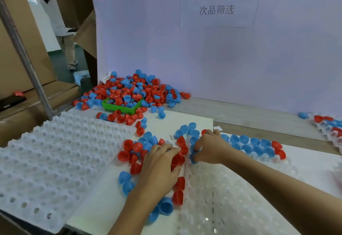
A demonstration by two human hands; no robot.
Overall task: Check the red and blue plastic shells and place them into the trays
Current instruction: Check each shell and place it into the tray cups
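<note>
Left hand point(161, 164) lay over the loose shells point(137, 151) on the white board point(100, 197), fingers curled round a red shell point(177, 158). Right hand point(209, 146) pinched a blue shell point(193, 159) at the near-left edge of the clear tray point(231, 197). That tray's far rows held blue shells point(248, 145), with two red ones point(278, 148) at the right end. White tray point(46, 160) sat at left with no shells in it. Main pile point(133, 90) was heaped against the backboard point(203, 59), around a green bin point(121, 106).
</note>
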